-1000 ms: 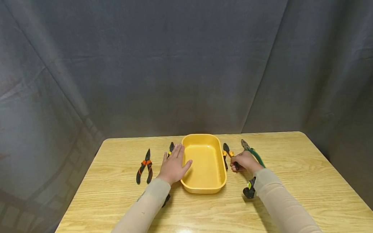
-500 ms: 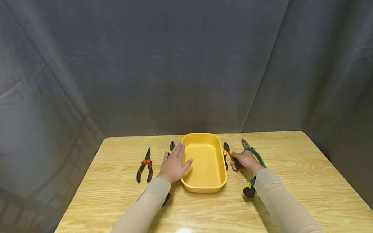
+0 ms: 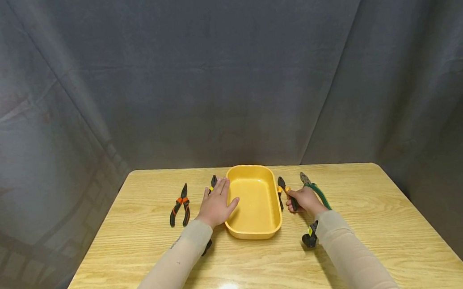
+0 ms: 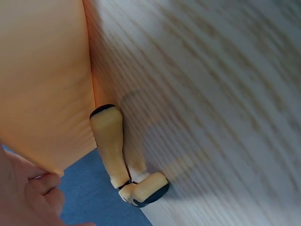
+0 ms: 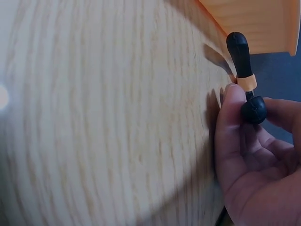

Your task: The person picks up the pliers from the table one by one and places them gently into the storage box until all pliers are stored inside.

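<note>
My left hand (image 3: 215,206) lies on the left rim of a yellow plastic tub (image 3: 254,235), fingers extended and thumb reaching over its inside. Partly hidden beyond that hand are pliers (image 3: 214,180); the left wrist view shows their yellow-and-black handles (image 4: 107,136) beside the tub wall (image 4: 42,70). To the right of the tub, my right hand (image 3: 304,199) pinches one handle of a pair of pliers (image 3: 281,182) with black-and-orange grips. In the right wrist view thumb and fingers close round the nearer black handle (image 5: 254,110), while the other handle (image 5: 241,54) stands free.
Pliers with green handles (image 3: 321,196) lie just right of my right hand, partly covered by it. Long-nose pliers with black-and-orange handles (image 3: 175,213) lie left of my left hand. A wooden table (image 3: 260,272) bears everything, with a grey curtain (image 3: 212,96) behind.
My right hand has shifted very slightly and its thumb now shows along the pliers' handle. The left hand and the tub have hardly moved.
</note>
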A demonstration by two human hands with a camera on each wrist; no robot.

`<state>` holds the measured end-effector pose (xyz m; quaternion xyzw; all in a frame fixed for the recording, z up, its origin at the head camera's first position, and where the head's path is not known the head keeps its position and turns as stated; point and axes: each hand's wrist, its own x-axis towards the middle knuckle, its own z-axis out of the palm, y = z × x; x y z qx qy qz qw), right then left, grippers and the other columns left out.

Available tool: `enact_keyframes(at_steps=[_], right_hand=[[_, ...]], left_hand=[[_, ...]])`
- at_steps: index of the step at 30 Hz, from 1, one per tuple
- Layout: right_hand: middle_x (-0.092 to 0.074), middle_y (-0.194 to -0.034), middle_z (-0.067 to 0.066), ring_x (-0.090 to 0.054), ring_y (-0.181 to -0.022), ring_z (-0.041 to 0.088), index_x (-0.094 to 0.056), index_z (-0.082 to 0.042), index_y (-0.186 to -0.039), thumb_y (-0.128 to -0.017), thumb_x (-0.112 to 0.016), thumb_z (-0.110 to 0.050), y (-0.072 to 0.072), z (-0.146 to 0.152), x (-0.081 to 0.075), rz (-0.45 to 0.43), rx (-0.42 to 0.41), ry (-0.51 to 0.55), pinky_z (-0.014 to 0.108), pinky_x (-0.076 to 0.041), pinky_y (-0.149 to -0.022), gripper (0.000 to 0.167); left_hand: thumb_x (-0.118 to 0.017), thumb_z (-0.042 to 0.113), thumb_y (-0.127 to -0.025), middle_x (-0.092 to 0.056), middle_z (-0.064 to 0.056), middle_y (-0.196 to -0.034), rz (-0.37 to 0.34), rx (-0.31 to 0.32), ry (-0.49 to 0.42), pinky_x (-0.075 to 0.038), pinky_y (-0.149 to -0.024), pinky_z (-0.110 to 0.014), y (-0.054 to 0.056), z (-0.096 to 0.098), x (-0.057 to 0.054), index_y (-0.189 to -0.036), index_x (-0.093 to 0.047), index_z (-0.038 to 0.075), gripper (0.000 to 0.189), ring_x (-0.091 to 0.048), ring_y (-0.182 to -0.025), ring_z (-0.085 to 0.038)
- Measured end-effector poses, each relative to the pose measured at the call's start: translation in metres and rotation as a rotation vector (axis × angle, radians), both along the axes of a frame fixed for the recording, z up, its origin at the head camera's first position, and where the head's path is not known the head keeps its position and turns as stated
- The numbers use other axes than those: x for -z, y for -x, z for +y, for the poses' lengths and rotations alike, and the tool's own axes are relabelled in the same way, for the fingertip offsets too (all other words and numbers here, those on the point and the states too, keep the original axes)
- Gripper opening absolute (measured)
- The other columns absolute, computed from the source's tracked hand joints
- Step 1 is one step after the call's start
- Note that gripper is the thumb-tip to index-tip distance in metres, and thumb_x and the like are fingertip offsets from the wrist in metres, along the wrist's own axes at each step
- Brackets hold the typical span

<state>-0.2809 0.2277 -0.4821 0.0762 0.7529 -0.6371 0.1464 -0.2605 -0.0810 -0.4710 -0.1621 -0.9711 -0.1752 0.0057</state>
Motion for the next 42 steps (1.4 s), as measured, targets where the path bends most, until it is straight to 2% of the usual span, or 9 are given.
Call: enact_keyframes(at_steps=[7, 15, 26, 42], right_hand=[[-0.068, -0.067, 0.009, -0.065, -0.053, 0.011, -0.06, 0.024, -0.101, -0.108, -0.048, -0.011, -0.0002, -0.0018, 0.0036, 0.027, 0.025, -0.002, 0.026, -0.058, -0.055, 0.037], [-0.067, -0.068, 0.008, -0.065, -0.055, 0.01, -0.053, 0.027, -0.118, -0.108, -0.047, -0.009, -0.0002, -0.0048, 0.01, 0.019, 0.033, 0.015, 0.025, -0.058, -0.055, 0.038], [-0.066, -0.069, 0.007, -0.063, -0.055, 0.008, -0.055, 0.023, -0.116, -0.109, -0.044, -0.009, -0.0004, -0.0061, 0.0092, 0.033, 0.06, -0.011, 0.024, -0.056, -0.055, 0.035], [-0.066, -0.071, 0.008, -0.062, -0.057, 0.008, -0.055, 0.02, -0.111, -0.11, -0.043, -0.013, -0.0014, -0.003, 0.0052, 0.04, 0.12, -0.012, 0.022, -0.055, -0.054, 0.035]], left_hand=[[-0.04, 0.052, -0.107, -0.018, -0.012, -0.168, 0.001, -0.004, 0.016, -0.013, -0.121, -0.063, 0.0006, 0.0001, 0.0032, -0.162, -0.019, 0.003, 0.076, -0.013, -0.156, -0.026], [-0.043, 0.051, -0.106, -0.02, -0.014, -0.167, 0.004, -0.006, -0.01, -0.013, -0.121, -0.063, -0.0018, -0.0005, 0.0068, -0.161, -0.02, 0.003, 0.076, -0.014, -0.155, -0.027], [-0.044, 0.049, -0.106, -0.022, -0.015, -0.167, 0.009, -0.01, -0.011, -0.015, -0.12, -0.063, 0.0001, 0.0006, 0.0061, -0.161, -0.021, 0.003, 0.076, -0.016, -0.155, -0.029], [-0.041, 0.05, -0.107, -0.015, -0.012, -0.169, -0.034, -0.021, 0.049, -0.011, -0.121, -0.063, -0.0006, 0.0026, -0.0001, -0.163, -0.015, 0.005, 0.076, -0.011, -0.156, -0.027]])
